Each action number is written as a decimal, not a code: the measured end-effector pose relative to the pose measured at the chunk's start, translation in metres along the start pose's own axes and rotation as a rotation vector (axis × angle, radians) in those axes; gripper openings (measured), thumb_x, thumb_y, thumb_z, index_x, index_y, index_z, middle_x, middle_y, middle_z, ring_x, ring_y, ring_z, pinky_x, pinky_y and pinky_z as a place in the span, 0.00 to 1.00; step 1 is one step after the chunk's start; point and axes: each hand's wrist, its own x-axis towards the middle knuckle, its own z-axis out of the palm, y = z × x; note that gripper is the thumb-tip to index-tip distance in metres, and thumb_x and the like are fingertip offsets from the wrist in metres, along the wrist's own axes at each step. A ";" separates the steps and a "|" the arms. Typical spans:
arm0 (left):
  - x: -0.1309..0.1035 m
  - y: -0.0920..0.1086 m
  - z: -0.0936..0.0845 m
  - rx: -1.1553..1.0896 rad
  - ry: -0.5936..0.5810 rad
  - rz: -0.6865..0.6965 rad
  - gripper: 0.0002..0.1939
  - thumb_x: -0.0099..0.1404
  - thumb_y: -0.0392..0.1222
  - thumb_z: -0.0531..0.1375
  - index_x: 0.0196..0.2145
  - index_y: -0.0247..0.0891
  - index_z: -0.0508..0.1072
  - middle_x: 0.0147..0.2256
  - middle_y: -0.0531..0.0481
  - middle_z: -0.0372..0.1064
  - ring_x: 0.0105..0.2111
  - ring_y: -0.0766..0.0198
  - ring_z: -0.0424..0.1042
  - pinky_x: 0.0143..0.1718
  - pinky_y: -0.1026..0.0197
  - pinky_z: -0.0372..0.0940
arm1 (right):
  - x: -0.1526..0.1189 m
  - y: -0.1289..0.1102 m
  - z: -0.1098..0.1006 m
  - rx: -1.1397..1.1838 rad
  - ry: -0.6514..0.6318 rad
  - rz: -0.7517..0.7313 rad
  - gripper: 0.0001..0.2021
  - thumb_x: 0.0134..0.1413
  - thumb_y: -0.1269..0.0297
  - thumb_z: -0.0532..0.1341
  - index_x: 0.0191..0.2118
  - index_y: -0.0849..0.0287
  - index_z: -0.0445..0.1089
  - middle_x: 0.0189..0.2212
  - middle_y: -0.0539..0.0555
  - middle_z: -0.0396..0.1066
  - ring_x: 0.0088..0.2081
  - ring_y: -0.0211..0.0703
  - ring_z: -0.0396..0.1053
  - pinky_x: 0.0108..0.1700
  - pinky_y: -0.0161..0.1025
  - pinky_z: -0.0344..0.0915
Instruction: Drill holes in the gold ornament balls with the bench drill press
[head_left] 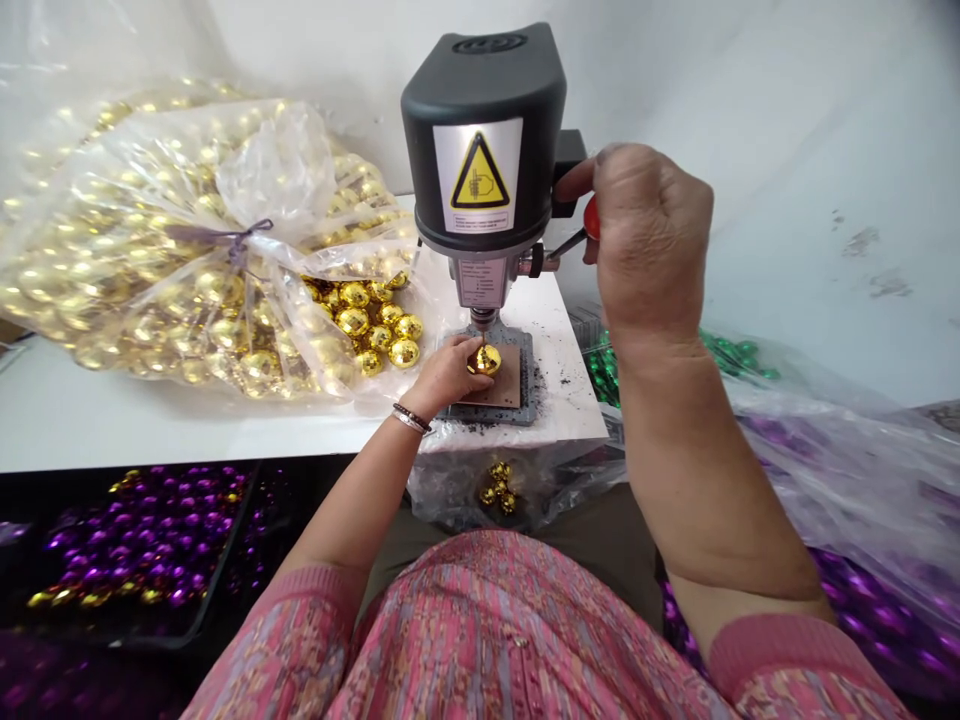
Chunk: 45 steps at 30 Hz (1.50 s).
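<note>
A black drill press (487, 130) with a yellow warning label stands on the white table. My left hand (450, 375) holds a shiny gold ball (486, 360) between thumb and fingers, on a brown board (506, 385) over the grey base, right under the drill chuck (482, 318). Raised at the machine's right side, my right hand (649, 235) is closed round the red-knobbed lever (591, 218). The tip of the drill bit meets or nearly meets the ball's top; which, I cannot tell.
A large tied plastic bag of gold balls (225, 270) covers the table's left part, with loose gold balls (375, 325) at its opening. Purple balls (150, 535) lie lower left. A few gold balls (499, 490) rest in plastic below the table edge. Green balls (731, 355) are behind my right arm.
</note>
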 end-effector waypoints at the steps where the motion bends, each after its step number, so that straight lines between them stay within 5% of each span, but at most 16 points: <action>1: 0.000 -0.001 0.001 -0.026 -0.008 -0.019 0.33 0.53 0.40 0.70 0.57 0.34 0.72 0.55 0.40 0.70 0.55 0.51 0.70 0.58 0.53 0.64 | -0.001 0.000 0.000 -0.004 -0.004 0.003 0.19 0.59 0.59 0.51 0.28 0.64 0.73 0.18 0.45 0.55 0.25 0.30 0.55 0.35 0.35 0.56; 7: -0.002 -0.003 0.007 -0.203 -0.023 -0.115 0.38 0.53 0.40 0.70 0.61 0.34 0.69 0.51 0.44 0.76 0.49 0.53 0.75 0.54 0.55 0.68 | -0.019 0.002 -0.003 -0.008 -0.008 -0.049 0.17 0.59 0.62 0.51 0.37 0.65 0.76 0.20 0.44 0.56 0.23 0.27 0.53 0.32 0.32 0.56; 16: -0.004 0.000 0.010 -0.173 0.011 -0.134 0.38 0.53 0.42 0.69 0.61 0.33 0.69 0.51 0.43 0.77 0.49 0.50 0.75 0.53 0.54 0.68 | -0.063 0.023 -0.009 -0.235 -0.001 -0.105 0.22 0.55 0.69 0.51 0.53 0.58 0.71 0.19 0.44 0.56 0.21 0.30 0.50 0.32 0.36 0.62; 23: -0.003 -0.008 0.016 -0.233 0.016 -0.101 0.38 0.53 0.41 0.69 0.62 0.34 0.68 0.53 0.43 0.75 0.51 0.52 0.74 0.54 0.54 0.67 | -0.080 0.045 -0.006 -0.318 0.014 -0.224 0.23 0.56 0.68 0.49 0.56 0.57 0.68 0.31 0.51 0.69 0.26 0.32 0.60 0.39 0.41 0.69; 30: -0.005 -0.006 0.015 -0.250 0.019 -0.095 0.35 0.53 0.42 0.68 0.60 0.37 0.71 0.49 0.46 0.77 0.48 0.53 0.75 0.52 0.54 0.68 | -0.089 0.062 -0.003 -0.385 0.038 -0.317 0.23 0.60 0.65 0.47 0.58 0.58 0.66 0.41 0.56 0.75 0.37 0.40 0.72 0.47 0.45 0.72; 37: -0.008 0.000 0.011 -0.223 0.008 -0.125 0.33 0.54 0.43 0.68 0.58 0.41 0.72 0.46 0.48 0.77 0.46 0.53 0.75 0.50 0.56 0.68 | -0.094 0.084 -0.001 -0.424 0.101 -0.336 0.24 0.60 0.63 0.47 0.59 0.56 0.67 0.47 0.56 0.76 0.42 0.44 0.74 0.48 0.46 0.73; 42: -0.009 -0.001 0.011 -0.220 0.012 -0.101 0.29 0.54 0.44 0.68 0.55 0.39 0.73 0.44 0.48 0.77 0.44 0.53 0.75 0.48 0.57 0.68 | -0.102 0.100 0.004 -0.375 0.108 -0.366 0.22 0.60 0.62 0.49 0.55 0.56 0.72 0.45 0.57 0.77 0.39 0.43 0.74 0.45 0.45 0.73; 45: -0.008 -0.002 0.012 -0.228 0.004 -0.103 0.30 0.54 0.44 0.68 0.55 0.39 0.73 0.45 0.48 0.77 0.45 0.53 0.75 0.48 0.57 0.68 | -0.096 0.080 0.005 -0.270 0.157 -0.270 0.22 0.61 0.61 0.48 0.52 0.57 0.74 0.34 0.54 0.76 0.32 0.39 0.70 0.38 0.41 0.70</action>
